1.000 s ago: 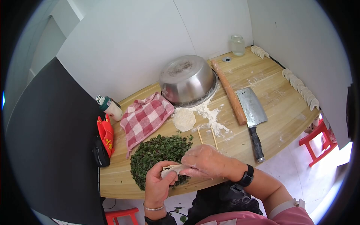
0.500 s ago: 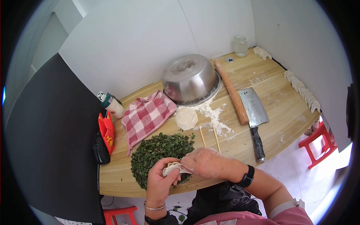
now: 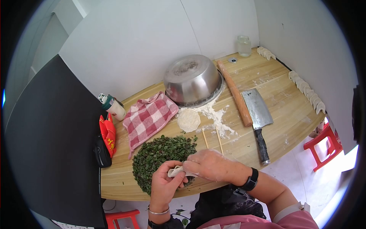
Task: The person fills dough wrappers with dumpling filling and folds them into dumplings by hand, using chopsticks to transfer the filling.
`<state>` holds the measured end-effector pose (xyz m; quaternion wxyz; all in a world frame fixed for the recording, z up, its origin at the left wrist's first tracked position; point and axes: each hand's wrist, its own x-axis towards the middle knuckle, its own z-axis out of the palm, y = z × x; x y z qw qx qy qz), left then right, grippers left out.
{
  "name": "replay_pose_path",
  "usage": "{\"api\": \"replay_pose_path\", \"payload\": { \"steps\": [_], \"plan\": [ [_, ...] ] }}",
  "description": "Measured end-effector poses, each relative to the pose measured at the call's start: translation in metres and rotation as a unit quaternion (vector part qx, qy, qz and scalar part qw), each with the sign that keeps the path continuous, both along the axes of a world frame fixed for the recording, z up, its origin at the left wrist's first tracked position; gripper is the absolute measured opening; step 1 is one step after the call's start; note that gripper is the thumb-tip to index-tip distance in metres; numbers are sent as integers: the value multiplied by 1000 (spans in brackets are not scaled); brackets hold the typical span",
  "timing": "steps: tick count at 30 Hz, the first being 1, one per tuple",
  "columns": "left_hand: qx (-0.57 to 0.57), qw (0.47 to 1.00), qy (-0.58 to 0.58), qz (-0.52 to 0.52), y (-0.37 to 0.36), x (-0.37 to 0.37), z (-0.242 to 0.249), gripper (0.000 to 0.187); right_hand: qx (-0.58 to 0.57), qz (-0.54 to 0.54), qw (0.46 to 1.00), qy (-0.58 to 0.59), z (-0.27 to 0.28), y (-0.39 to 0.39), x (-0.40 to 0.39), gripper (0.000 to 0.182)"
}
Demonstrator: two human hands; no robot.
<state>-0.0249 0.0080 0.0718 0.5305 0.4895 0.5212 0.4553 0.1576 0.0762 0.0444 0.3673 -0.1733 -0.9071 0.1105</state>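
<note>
A folded dumpling (image 3: 175, 171) with pale dough is held between my two hands over the table's front edge. My left hand (image 3: 164, 181) is closed round its left side, thumb on the near face. At its right end, my right hand (image 3: 209, 165) pinches the dough; flour dusts the back of this hand, and its fingertips are partly hidden. Just beyond my hands lies a heap of chopped green leaves (image 3: 162, 156). A round dough wrapper (image 3: 188, 120) rests flat past the heap, and a pair of chopsticks (image 3: 219, 139) lies right of it.
An upturned metal basin (image 3: 193, 82) stands at the back beside loose flour (image 3: 219, 120). To the right are a rolling pin (image 3: 235, 95) and a cleaver (image 3: 258, 110). Finished dumplings (image 3: 307, 91) line the right edge. A checked cloth (image 3: 150, 118) and a bottle (image 3: 113, 107) sit left.
Both hands stay on the dumpling; my left hand has shifted slightly right. The fingers have moved a little along the dough. Other things lie as before.
</note>
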Motion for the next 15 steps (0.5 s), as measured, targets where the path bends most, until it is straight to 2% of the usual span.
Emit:
{"api": "replay_pose_path", "payload": {
  "steps": [5, 8, 15],
  "plan": [
    [32, 998, -43, 17, 1, 0, -1, 18, -45, -22, 997, 55, 3, -2, -2, 21],
    [28, 999, -21, 9, 2, 1, -3, 18, -43, -13, 993, 111, 7, -1, -4, 18],
    [49, 999, -19, 15, 1, 9, -2, 20, -63, 27, 988, 142, 2, 1, -6, 14]
  ]
}}
